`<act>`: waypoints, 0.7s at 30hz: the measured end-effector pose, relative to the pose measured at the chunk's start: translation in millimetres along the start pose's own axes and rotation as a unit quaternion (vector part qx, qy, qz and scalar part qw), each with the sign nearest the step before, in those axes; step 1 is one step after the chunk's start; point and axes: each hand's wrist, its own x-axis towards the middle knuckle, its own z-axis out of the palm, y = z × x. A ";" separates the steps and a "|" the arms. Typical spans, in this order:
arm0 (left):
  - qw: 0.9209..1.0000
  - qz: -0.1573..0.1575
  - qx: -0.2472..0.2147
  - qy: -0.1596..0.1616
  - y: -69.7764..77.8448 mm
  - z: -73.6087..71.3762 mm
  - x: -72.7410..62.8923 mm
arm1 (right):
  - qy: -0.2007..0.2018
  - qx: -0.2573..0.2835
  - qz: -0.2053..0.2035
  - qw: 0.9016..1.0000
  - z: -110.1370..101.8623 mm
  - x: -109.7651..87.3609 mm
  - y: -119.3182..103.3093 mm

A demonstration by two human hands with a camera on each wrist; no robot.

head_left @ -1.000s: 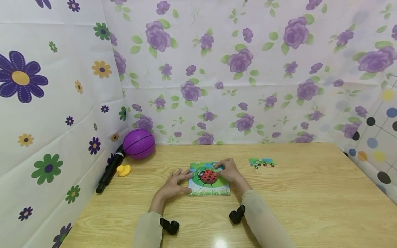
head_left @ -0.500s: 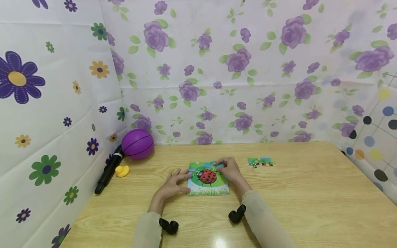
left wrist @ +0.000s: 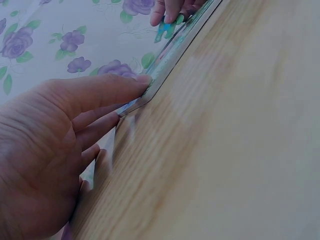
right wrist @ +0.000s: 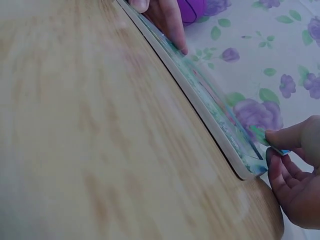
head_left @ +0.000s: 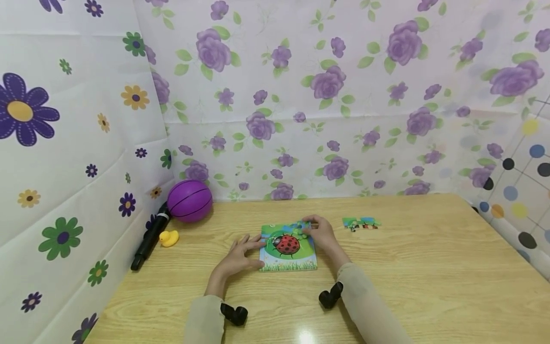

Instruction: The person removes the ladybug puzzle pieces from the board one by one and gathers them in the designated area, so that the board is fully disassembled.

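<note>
A square jigsaw board (head_left: pixel 289 266) with a red ladybug picture (head_left: pixel 287 244) lies flat on the wooden table. At its left side, my left hand (head_left: pixel 235 258) rests with straight, spread fingers; in the left wrist view the thumb (left wrist: pixel 135 85) presses on the board's edge. Over the top right corner, my right hand (head_left: pixel 323 235) pinches a green and blue puzzle piece (right wrist: pixel 260 134) between thumb and fingers. That piece looks tilted above the board in both wrist views.
Several loose puzzle pieces (head_left: pixel 368 222) lie to the right behind the board. At the left stand a purple ball (head_left: pixel 190 200) and a yellow rubber duck (head_left: pixel 169 238), beside a long black rod-shaped thing (head_left: pixel 148 243). Flowered sheets (head_left: pixel 266 95) close off the table's back and left.
My right hand has shifted slightly to the right at the board's top corner, and the puzzle piece shows more clearly in its fingers. My left hand has stayed in place.
</note>
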 end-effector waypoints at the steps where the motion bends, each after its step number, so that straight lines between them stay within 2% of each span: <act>1: 1.000 -0.001 0.000 0.000 -0.3 0.1 0.1 | 0.000 0.004 0.003 1.000 -0.9 0.3 0.3; 11: 1.000 0.000 0.004 0.003 -0.5 0.4 0.6 | -0.001 0.036 0.003 0.999 -16.1 3.1 -4.5; 21: 1.000 0.000 0.002 0.000 -0.7 0.1 -0.2 | 0.009 0.037 -0.005 0.999 -49.3 8.1 3.1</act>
